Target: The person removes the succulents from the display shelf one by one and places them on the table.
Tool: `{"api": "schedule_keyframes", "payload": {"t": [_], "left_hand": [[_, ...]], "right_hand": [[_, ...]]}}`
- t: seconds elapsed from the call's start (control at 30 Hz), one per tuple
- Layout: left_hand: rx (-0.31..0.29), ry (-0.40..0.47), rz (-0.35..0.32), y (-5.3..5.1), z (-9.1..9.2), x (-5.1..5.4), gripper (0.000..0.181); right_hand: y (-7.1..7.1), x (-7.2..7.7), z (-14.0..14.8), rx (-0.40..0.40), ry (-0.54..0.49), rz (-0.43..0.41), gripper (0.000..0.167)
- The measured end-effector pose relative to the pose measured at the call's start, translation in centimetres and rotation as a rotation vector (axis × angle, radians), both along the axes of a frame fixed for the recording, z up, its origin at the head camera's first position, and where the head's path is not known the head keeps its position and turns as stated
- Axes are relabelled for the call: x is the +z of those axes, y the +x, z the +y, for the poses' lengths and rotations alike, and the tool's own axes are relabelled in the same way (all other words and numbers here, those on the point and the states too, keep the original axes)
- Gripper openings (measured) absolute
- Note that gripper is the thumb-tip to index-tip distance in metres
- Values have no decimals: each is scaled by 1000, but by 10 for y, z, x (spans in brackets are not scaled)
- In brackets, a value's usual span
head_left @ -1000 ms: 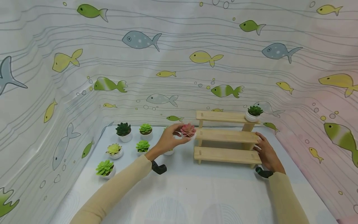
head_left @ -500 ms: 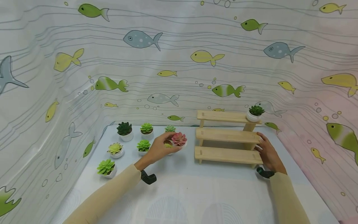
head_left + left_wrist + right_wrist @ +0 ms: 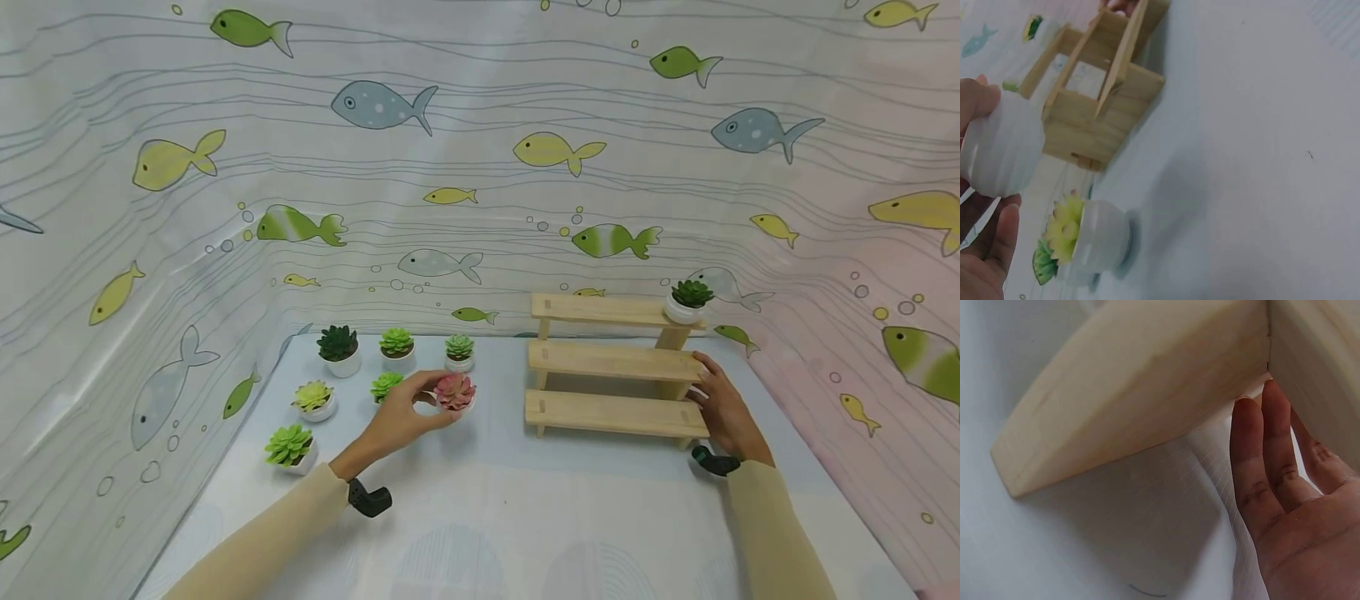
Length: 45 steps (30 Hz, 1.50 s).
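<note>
My left hand [image 3: 405,414] pinches a pink succulent [image 3: 454,392] in a white pot, raised a little above the table. In the left wrist view, thumb and fingers hold the sides of that white pot [image 3: 1004,150]. A yellow-green succulent [image 3: 1066,225] stands below it there. At the right end of the three-tier wooden stand [image 3: 615,361], my right hand [image 3: 726,410] holds the edge of the middle shelf. Its fingers [image 3: 1247,434] reach up beside the boards in the right wrist view; the thumb is hidden there. A dark green succulent [image 3: 692,300] sits on the top shelf's right end.
Several potted succulents stand on the left of the white table [image 3: 510,533]: a dark green one [image 3: 339,350], a yellow one [image 3: 313,400], a bright green one [image 3: 291,448] and a pale green one [image 3: 459,352]. Fish-patterned cloth [image 3: 480,200] walls the back and sides.
My left hand has carried the pink succulent leftward and down, away from the wooden stand towards the other pots. The right hand has stayed at the stand's right end.
</note>
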<state>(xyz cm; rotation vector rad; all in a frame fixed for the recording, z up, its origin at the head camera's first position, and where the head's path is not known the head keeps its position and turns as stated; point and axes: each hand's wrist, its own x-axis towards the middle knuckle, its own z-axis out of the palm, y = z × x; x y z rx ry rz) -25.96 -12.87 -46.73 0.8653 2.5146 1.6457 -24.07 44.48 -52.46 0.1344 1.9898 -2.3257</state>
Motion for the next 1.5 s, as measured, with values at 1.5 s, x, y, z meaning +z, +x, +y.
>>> {"api": "schedule_keyframes", "payload": {"t": [1.5], "left_hand": [[322,-206,-16,50,-100,-47,69]], "right_hand": [[3,1,-2,31,-44,54,53]]}}
